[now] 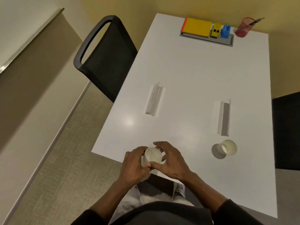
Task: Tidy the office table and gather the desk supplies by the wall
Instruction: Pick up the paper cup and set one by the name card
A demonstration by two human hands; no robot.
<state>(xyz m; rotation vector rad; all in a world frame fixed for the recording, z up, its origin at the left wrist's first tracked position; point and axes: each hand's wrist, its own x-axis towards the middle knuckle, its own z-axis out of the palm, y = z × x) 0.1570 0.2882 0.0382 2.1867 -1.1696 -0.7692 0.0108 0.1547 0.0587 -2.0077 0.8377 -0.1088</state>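
Both hands (136,163) (170,159) grip unmarked paper cup (153,154).

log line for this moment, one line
phase: clearing cups | left hand + right hand: both on paper cup at near table edge | second cup: on its side, untouched

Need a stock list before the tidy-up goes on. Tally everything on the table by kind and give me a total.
Paper cups: 2, one held in both hands, one lying on its side
White folded name tents: 2
Yellow book: 1
Yellow stapler-like item: 1
Blue item: 1
Red pen cup: 1
Total: 8
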